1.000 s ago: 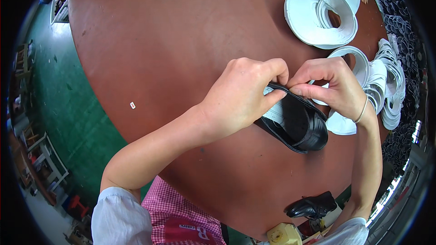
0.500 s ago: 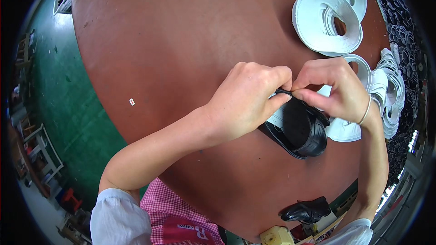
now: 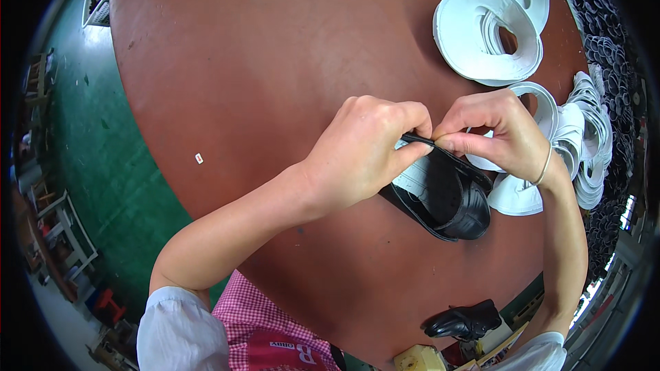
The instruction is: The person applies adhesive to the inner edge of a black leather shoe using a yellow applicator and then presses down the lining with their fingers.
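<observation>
A black leather shoe upper (image 3: pixel 469 222) with a pale lining hangs over the brown tabletop, its opening facing up. At its upper edge, my left hand (image 3: pixel 368 143) pinches the rim between thumb and fingers. Close beside that grip, my right hand (image 3: pixel 500 132) pinches the same rim, the two sets of fingertips almost meeting. Both hands partly cover the upper's far end. A finished-looking black shoe (image 3: pixel 467 319) lies apart, near the table's lower right edge.
White ring-shaped pieces (image 3: pixel 460 41) lie in piles at the upper right, with more white stacks (image 3: pixel 591 144) along the right edge. Beyond them is a mass of dark curved pieces (image 3: pixel 608 89). A small white tag (image 3: pixel 199 159) rests on the brown table (image 3: pixel 240 55). A yellowish box (image 3: pixel 419 358) stands at the bottom.
Both hands and the shoe upper have shifted slightly left. More of the pale lining shows inside the upper. Both pinches stay on the rim.
</observation>
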A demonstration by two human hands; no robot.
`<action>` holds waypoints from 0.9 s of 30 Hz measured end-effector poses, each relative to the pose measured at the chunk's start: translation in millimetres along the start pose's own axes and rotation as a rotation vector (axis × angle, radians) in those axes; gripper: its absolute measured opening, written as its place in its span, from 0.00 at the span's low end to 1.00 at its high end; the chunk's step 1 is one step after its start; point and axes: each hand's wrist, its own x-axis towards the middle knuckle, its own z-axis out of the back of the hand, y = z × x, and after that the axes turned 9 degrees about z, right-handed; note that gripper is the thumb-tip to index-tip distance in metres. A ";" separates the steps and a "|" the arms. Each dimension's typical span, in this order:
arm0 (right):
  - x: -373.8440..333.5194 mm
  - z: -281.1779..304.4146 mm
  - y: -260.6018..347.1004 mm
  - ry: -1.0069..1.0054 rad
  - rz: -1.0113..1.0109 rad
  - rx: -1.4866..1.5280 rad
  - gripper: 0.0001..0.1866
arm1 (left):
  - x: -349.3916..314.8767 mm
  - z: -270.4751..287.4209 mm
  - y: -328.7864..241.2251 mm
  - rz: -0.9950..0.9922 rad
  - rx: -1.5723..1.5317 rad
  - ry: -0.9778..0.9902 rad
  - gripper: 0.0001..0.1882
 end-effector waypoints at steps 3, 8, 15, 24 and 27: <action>1.4 1.8 -0.5 0.019 0.081 -0.106 0.06 | 0.5 -1.9 1.3 -0.030 -0.017 -0.009 0.06; -0.3 -11.1 15.5 0.050 0.347 -0.706 0.05 | -1.9 -3.1 4.0 -0.052 -0.003 -0.050 0.05; -8.7 -5.4 -2.8 -0.063 0.045 -0.023 0.06 | -1.2 -2.8 -0.4 0.054 -0.030 0.000 0.05; 2.8 3.8 2.6 0.073 0.183 -0.206 0.05 | -0.9 1.7 -1.2 0.014 -0.040 0.030 0.04; 4.4 4.0 2.7 0.094 0.208 -0.238 0.04 | -1.2 1.3 0.2 0.031 -0.056 0.050 0.04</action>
